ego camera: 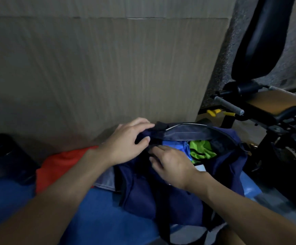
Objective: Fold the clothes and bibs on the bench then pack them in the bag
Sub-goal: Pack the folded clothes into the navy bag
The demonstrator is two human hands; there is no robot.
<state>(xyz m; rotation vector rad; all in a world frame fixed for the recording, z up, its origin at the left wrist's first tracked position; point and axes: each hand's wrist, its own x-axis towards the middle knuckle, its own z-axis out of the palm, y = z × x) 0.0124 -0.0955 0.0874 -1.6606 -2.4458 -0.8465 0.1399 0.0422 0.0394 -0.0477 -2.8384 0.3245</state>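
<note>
A navy bag [161,195] lies open on the blue bench [97,209]. Inside it I see a blue garment [174,145] and a bright green bib [201,151]. My left hand [126,144] grips the far left end of the bag's opening, thumb and fingers curled round the dark edge. My right hand [170,165] is at the near edge of the opening, fingers curled on the rim by the blue garment. An orange garment [58,167] lies on the bench left of the bag, partly under my left forearm.
A grey cloth [106,179] shows between the orange garment and the bag. A dark cylindrical object [3,156] stands at far left. A cardboard-coloured wall [90,68] rises behind the bench. Black gym equipment [267,112] with a tan pad stands to the right.
</note>
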